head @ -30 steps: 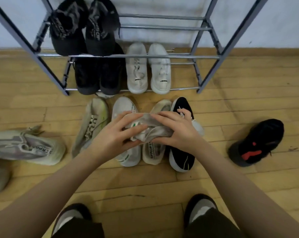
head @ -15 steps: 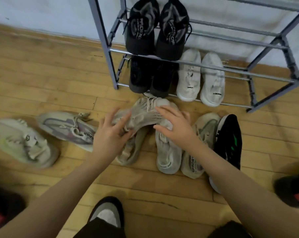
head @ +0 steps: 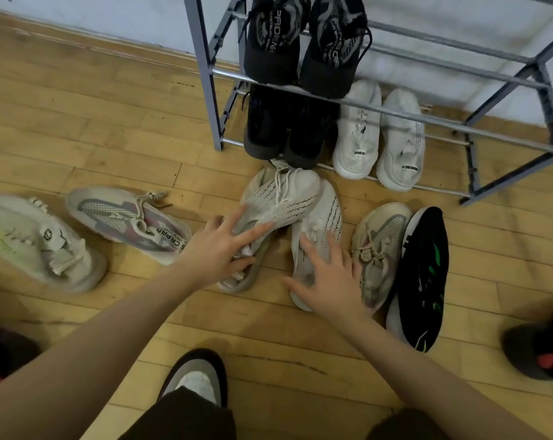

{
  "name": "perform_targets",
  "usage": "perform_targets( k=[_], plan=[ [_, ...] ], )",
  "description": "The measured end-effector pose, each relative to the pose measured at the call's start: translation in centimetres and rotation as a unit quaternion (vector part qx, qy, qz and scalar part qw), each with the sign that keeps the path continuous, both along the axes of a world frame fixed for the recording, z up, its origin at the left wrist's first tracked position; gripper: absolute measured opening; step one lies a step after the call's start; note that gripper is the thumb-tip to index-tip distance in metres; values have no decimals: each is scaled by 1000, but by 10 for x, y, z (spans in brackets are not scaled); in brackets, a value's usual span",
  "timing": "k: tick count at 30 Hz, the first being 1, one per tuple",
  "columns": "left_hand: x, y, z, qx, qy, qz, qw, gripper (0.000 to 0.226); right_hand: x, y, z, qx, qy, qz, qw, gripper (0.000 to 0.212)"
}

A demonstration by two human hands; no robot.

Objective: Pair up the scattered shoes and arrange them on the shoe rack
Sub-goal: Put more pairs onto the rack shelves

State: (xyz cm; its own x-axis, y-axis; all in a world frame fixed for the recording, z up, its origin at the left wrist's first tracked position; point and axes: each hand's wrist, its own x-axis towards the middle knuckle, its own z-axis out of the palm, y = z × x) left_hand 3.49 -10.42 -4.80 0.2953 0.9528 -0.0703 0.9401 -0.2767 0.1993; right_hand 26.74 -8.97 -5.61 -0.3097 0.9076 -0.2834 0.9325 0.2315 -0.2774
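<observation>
Two white knit shoes with black dashes lie on the wooden floor in front of the grey shoe rack (head: pixel 205 90). The left one (head: pixel 281 201) lies tilted on its side across the toe of the right one (head: pixel 322 214). My left hand (head: pixel 218 249) rests on the tilted shoe's heel with its fingers spread. My right hand (head: pixel 329 281) lies flat on the heel end of the right shoe, fingers spread too. On the rack's upper shelf sits a black pair (head: pixel 275 42). The bottom shelf holds another black pair (head: pixel 265 128) and a white pair (head: pixel 357 138).
A beige and pink shoe (head: pixel 126 223) and a pale shoe with green (head: pixel 37 242) lie at the left. A matching beige shoe (head: pixel 379 249) and a black shoe with green marks (head: pixel 424 274) lie at the right. A black and red shoe (head: pixel 541 350) is at the right edge.
Both hands carried the white knit shoe leftward and set it down against its mate. My right hand let go and moved onto the other white shoe. The view swung left.
</observation>
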Motion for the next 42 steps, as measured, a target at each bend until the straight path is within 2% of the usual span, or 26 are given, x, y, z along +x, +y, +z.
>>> perform_targets(
  k=[3,5,9,12,14,17,19,24,29,31,33,42],
  plan=[
    [8,-11,-2,41,-30,20,998,49,5,-9,-7,31,-31,41,998,80],
    [17,-19,-2,60,-58,56,995,44,8,-11,-13,63,-44,79,994,73],
    [29,-33,-4,81,-48,115,989,42,14,-12,-20,84,-41,91,991,50],
    [44,-36,-5,35,-20,163,986,52,18,-12,-21,112,-39,87,989,42],
    [47,-37,-5,13,1,150,989,60,20,-17,-23,109,-44,84,990,47],
    [34,-36,-5,3,-1,119,993,70,23,-24,-28,103,-61,91,989,70],
    [30,-37,-7,-1,-8,109,994,74,21,-24,-30,106,-58,84,989,77],
    [31,-37,-8,9,-21,107,994,66,12,-26,-33,86,-9,47,995,74],
    [35,-41,-2,51,-66,109,990,57,12,-24,-25,46,90,10,995,67],
    [41,-42,4,69,-91,118,986,51,14,-26,-14,30,157,-23,987,65],
    [47,-42,12,92,-102,111,984,46,20,-30,-2,57,212,-45,975,63],
    [102,-23,56,172,-182,38,967,45,74,-35,50,193,260,-119,939,54]
  ],
)
